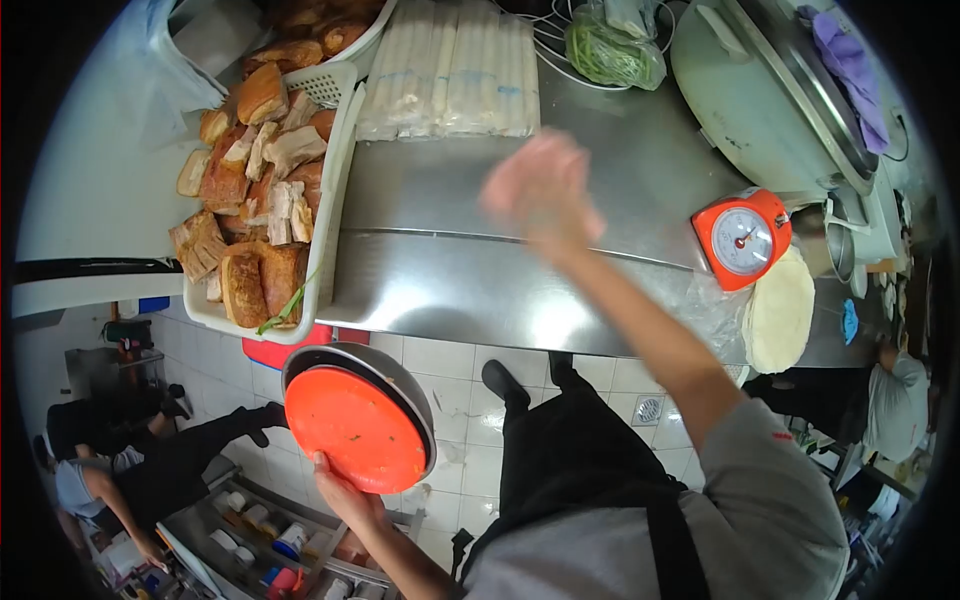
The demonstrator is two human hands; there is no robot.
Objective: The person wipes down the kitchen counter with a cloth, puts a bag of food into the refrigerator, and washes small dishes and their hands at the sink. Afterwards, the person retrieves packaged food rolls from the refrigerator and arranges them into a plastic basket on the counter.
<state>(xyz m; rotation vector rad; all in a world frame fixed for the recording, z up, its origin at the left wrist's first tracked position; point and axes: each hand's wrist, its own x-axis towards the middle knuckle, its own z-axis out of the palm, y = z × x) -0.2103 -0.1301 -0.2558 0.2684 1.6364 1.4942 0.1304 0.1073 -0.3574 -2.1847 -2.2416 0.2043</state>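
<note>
My left hand (345, 495) grips the near rim of an orange plate (355, 430), which is tilted and lies against metal bowls (405, 385) over the floor, left of my body. Above the steel counter (440, 200), my right hand (545, 185) is smeared by motion, with a blurred pink patch at its fingers; whether that is a cloth or the hand itself I cannot tell. It is nearest to the plastic-wrapped white rolls (450, 75) at the back of the counter.
A white basket (335, 200) of roasted meat pieces stands at the left. To the right are an orange scale (742, 238), a pale flat round (780, 310) and a large lidded pot (740, 100). Bagged greens (612, 50) lie behind. Other people are at both sides.
</note>
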